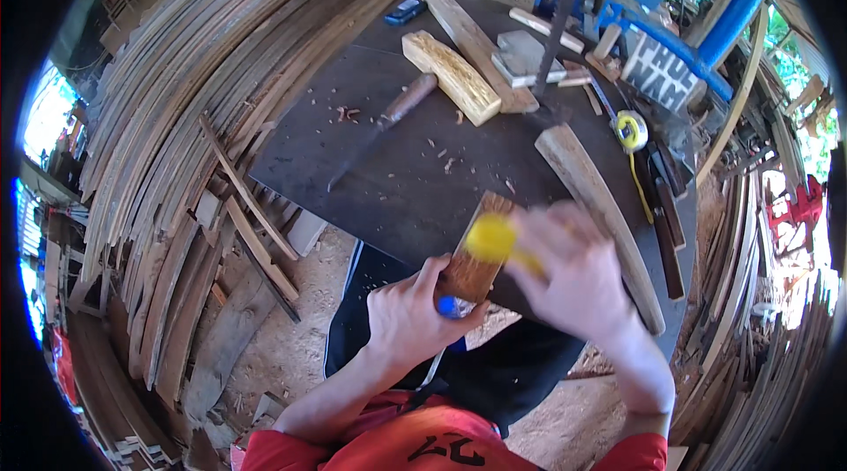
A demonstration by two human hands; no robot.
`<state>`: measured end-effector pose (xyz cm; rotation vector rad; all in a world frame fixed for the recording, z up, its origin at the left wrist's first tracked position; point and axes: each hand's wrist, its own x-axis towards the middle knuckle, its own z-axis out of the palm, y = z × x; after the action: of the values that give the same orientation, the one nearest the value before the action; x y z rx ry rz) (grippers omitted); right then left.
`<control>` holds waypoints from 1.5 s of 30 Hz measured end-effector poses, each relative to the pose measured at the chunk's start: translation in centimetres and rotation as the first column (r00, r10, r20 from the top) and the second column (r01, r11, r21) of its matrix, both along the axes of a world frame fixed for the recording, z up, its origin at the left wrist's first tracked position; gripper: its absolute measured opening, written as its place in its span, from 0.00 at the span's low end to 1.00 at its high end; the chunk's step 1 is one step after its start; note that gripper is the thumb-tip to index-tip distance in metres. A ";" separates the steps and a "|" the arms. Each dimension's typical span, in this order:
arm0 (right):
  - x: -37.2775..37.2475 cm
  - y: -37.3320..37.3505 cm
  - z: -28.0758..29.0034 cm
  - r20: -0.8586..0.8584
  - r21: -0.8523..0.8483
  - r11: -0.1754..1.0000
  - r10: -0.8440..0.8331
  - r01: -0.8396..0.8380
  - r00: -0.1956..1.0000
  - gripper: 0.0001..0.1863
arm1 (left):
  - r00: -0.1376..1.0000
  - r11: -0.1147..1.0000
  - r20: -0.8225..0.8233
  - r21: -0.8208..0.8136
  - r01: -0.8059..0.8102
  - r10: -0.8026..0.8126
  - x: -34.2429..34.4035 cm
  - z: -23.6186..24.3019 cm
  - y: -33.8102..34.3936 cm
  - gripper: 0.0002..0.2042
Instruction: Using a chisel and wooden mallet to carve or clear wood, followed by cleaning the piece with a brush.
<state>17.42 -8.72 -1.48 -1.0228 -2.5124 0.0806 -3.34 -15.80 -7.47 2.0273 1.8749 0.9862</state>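
looking blurred, the right hand point(572, 275) partly hides a yellow object point(491, 237).

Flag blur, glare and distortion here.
Head view, centre: right hand and yellow object are blurred, likely by motion; left hand and the wooden block it holds look sharper. Head view, sides: daylight gaps blow out. Head view, upper left: planks look bowed, probably fisheye.

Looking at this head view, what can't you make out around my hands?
In the head view:
Yellow object at the right hand: motion blur hides its kind.
Right hand's grip: blurred by motion.
Blue object by the left hand: partly covered by the hand, kind unclear.
Wooden block: partly hidden by the yellow object.
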 end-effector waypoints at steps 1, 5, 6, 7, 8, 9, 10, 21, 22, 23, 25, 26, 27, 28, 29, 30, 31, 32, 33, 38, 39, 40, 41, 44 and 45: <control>-0.6 -1.1 0.3 0.042 0.026 0.995 0.098 -0.100 0.994 0.24 | 1.000 1.000 0.016 0.013 0.007 -0.008 -0.4 0.0 -0.2 0.30; 0.0 3.2 0.1 -0.003 0.072 0.995 -0.064 0.064 0.998 0.23 | 0.999 1.000 0.043 -0.007 0.012 -0.011 -1.9 -0.3 -0.6 0.32; -0.3 2.8 0.3 0.024 0.116 0.992 -0.062 0.059 0.998 0.24 | 0.999 1.000 0.036 -0.014 0.014 -0.013 -2.3 -0.3 -0.6 0.32; -1.3 1.3 1.2 0.075 0.085 0.992 0.089 -0.095 0.993 0.23 | 1.000 1.000 0.026 -0.015 0.002 -0.002 -2.8 -0.3 -0.3 0.32; -2.0 -0.1 1.2 0.053 0.039 0.985 0.166 -0.168 0.985 0.22 | 0.999 0.999 0.042 -0.039 0.027 -0.025 -3.2 -0.3 -0.4 0.32; -2.4 -0.7 1.1 0.028 -0.004 0.971 0.240 -0.240 0.970 0.21 | 0.999 0.997 0.042 -0.076 0.031 -0.028 -3.4 0.0 -0.2 0.33; -1.5 0.8 0.2 0.035 0.084 0.959 0.268 -0.270 0.963 0.21 | 0.999 0.990 0.042 -0.138 0.040 -0.034 -3.8 0.0 -0.3 0.33; -1.9 1.6 1.5 0.147 0.079 0.989 0.112 -0.124 0.983 0.20 | 0.980 0.982 0.151 -0.114 0.149 -0.131 -5.0 -1.4 0.1 0.34; -3.1 -0.4 1.1 0.070 -0.020 0.989 0.148 -0.147 0.986 0.20 | 0.977 0.982 0.157 -0.102 0.159 -0.142 -4.9 -1.6 0.2 0.34; -4.1 -2.0 0.6 -0.015 -0.130 0.977 0.169 -0.169 0.986 0.19 | 0.976 0.981 0.163 -0.107 0.162 -0.144 -5.1 -1.9 0.1 0.35; -2.4 0.8 0.4 -0.004 -0.002 0.999 -0.046 0.046 0.999 0.21 | 0.973 0.980 0.176 -0.108 0.169 -0.148 -5.2 -2.4 0.1 0.35; -1.8 1.2 0.4 0.013 0.015 0.990 -0.139 0.139 0.990 0.20 | 0.973 0.979 0.159 -0.086 0.183 -0.168 -5.3 -2.2 0.4 0.35; -1.5 1.3 0.5 0.028 0.034 0.973 -0.231 0.230 0.973 0.19 | 0.970 0.978 0.171 -0.083 0.190 -0.174 -5.3 -2.4 0.3 0.35; -2.3 0.1 0.8 0.032 -0.017 0.996 -0.085 0.086 0.996 0.22 | 0.966 0.978 0.183 -0.071 0.197 -0.181 -5.3 -2.8 0.4 0.35; -3.4 -2.0 1.0 0.025 -0.077 0.996 0.056 -0.054 0.998 0.24 | 0.962 0.975 0.193 -0.067 0.211 -0.195 -5.2 -2.9 0.6 0.35; -4.2 -3.4 0.6 -0.016 -0.175 0.984 0.040 -0.043 0.999 0.24 | 0.955 0.974 0.211 -0.045 0.222 -0.207 -5.0 -2.5 0.8 0.34; -3.8 -2.3 0.2 -0.007 -0.132 0.989 -0.068 0.066 0.998 0.24 | 0.959 0.975 0.203 -0.051 0.214 -0.200 -5.2 -2.6 0.7 0.34; -2.6 -0.1 0.0 0.003 -0.086 0.980 -0.179 0.179 0.984 0.24 | 0.961 0.976 0.197 -0.053 0.210 -0.196 -5.3 -2.7 0.7 0.34; -1.6 1.1 0.1 0.014 -0.037 0.955 -0.294 0.294 0.956 0.24 | 0.960 0.976 0.198 -0.052 0.212 -0.198 -5.3 -2.8 0.6 0.34; -3.2 -2.1 0.9 -0.028 -0.069 0.997 -0.039 0.037 0.999 0.16 | 0.958 0.979 0.205 -0.015 0.206 -0.198 -4.6 -2.9 1.1 0.33; -1.7 -0.4 0.2 -0.020 0.023 0.985 -0.170 0.171 0.985 0.16 | 0.965 0.982 0.182 -0.004 0.190 -0.186 -4.6 -2.9 1.0 0.33; 0.0 0.9 0.4 0.041 0.117 0.942 -0.320 0.313 0.947 0.18 | 0.968 0.983 0.193 -0.055 0.173 -0.159 -4.8 -2.8 0.6 0.31; 1.4 1.6 0.7 0.092 0.224 0.876 -0.455 0.427 0.886 0.20 | 0.961 0.982 0.232 -0.075 0.175 -0.153 -5.0 -2.7 0.4 0.30; 2.9 -1.2 1.2 -0.161 -0.085 0.879 -0.477 0.470 0.864 0.24 | 0.923 0.980 0.337 -0.010 0.200 -0.184 -6.5 -2.9 0.5 0.23; 3.1 -2.0 1.0 -0.146 -0.086 0.883 -0.469 0.461 0.871 0.24 | 0.942 0.984 0.285 0.027 0.177 -0.177 -6.5 -2.6 0.6 0.21</control>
<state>20.47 -10.76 -0.50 -1.5482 -2.0622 0.0774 -9.83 -15.16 -10.06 1.8940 1.5166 1.1585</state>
